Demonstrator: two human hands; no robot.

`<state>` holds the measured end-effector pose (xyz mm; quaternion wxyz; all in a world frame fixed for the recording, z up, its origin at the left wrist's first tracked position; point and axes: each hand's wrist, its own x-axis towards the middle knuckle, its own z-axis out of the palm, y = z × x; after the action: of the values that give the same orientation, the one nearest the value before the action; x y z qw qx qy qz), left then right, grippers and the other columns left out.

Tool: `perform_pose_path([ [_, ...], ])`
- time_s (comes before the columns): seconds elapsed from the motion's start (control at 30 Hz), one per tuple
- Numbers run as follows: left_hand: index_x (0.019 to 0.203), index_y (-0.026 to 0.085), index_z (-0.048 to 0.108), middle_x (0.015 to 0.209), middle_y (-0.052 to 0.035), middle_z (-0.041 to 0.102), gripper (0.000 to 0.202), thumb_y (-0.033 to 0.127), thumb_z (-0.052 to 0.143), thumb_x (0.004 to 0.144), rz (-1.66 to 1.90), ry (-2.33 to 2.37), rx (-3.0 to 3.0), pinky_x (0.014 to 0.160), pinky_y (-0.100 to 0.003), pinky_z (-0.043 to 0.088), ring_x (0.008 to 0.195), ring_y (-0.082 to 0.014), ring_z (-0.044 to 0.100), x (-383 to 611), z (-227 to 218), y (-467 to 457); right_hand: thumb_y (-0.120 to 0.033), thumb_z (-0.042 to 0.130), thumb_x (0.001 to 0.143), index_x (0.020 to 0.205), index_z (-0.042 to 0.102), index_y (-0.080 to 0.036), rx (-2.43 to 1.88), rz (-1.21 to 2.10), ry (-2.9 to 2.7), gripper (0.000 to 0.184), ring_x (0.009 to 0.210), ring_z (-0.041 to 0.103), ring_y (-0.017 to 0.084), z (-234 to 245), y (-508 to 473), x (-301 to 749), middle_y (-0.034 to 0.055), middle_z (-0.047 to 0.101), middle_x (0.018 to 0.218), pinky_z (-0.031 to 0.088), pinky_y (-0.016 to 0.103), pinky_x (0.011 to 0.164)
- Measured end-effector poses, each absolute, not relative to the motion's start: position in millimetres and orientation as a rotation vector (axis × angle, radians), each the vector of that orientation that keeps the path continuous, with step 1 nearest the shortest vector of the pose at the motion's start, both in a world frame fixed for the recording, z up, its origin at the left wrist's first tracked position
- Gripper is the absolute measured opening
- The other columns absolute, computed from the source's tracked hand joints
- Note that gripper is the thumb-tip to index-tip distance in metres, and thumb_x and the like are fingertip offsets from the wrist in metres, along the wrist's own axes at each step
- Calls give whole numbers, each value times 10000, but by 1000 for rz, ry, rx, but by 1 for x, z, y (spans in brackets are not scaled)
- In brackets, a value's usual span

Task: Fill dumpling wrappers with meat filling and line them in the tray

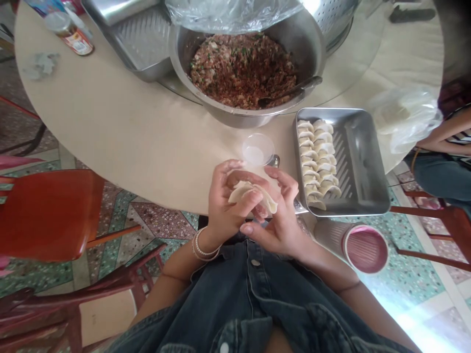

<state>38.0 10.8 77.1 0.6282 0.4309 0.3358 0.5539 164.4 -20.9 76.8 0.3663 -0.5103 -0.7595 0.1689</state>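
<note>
A pale folded dumpling is between my two hands, just off the table's near edge. My left hand, with beaded bracelets at the wrist, has its thumb pressed on the dough and its fingers curled behind it. My right hand cups the dumpling's right end with bent fingers, its thumb lower and pointing left. Just beyond the hands stands a small clear plastic cup with whitish contents. To the right, a metal tray holds two rows of finished dumplings.
A large steel bowl of minced filling stands behind, a spoon inside and plastic film over its far rim. Another metal tray, a jar and a plastic bag surround it. Another person's arm shows at right.
</note>
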Motion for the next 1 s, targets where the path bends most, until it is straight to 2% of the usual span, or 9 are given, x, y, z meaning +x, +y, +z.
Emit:
perform_pose_path([
  [0.1,1148,259,561,734,31,682,400,501,646,841,1038,691,848,322,-158,378,373,-41,499,39,75,15,-600,542,839,1453,324,-270,-1314,447,-1987,730,1364,279,343,78,-20,166,134,340,1397,321,590,1093],
  [0.2,1016,242,637,609,57,633,293,483,643,850,1127,708,801,342,-146,389,368,-35,476,42,71,19,-599,521,851,1529,135,-258,-1308,510,-1961,851,1378,273,327,74,-23,164,152,285,1434,328,593,1100],
  [0.27,933,235,651,658,48,652,208,434,632,873,1265,737,812,363,-139,404,395,-28,498,44,68,21,-563,548,850,1544,13,-242,-1315,608,-1933,933,1390,271,316,69,-26,161,162,268,1451,349,578,1098],
  [0.4,850,220,638,884,13,671,184,377,573,919,1426,739,961,395,-154,436,471,-24,548,46,63,21,-549,575,842,1535,-117,-233,-1289,831,-1887,1029,1404,266,299,59,-34,153,165,216,1506,364,534,1114],
  [0.53,813,211,616,880,9,639,198,342,539,941,1458,775,1138,491,-176,473,544,-33,550,47,62,18,-538,536,877,1506,-213,-288,-1232,868,-1842,1010,1405,284,264,58,-36,151,134,232,1513,391,489,1119],
  [0.63,818,211,603,894,0,629,192,324,521,951,1418,827,1154,592,-199,496,653,-59,569,48,61,14,-480,468,930,1531,-66,-367,-1192,847,-1749,812,1396,316,240,60,-32,153,99,286,1480,429,470,1089],
  [0.73,955,239,587,973,-13,613,132,361,540,937,1386,862,1090,685,-230,517,777,-93,593,51,58,9,-410,460,946,1501,235,-406,-1207,724,-1641,599,1338,391,240,63,-26,159,76,386,1385,442,489,1054],
  [0.87,1224,287,443,1148,-51,588,318,446,480,951,1333,792,959,895,-319,524,999,-147,612,57,55,1,-354,582,887,1312,551,-395,-1348,370,-1649,429,1198,492,262,68,-14,169,52,535,1242,401,541,1017],
  [1.0,1285,320,371,1351,-74,513,404,520,451,943,1166,595,794,888,-336,544,1177,-189,575,61,61,-4,-243,677,816,1045,693,-353,-1401,-6,-1651,255,1031,541,247,74,-9,176,20,644,1036,439,492,903],
])
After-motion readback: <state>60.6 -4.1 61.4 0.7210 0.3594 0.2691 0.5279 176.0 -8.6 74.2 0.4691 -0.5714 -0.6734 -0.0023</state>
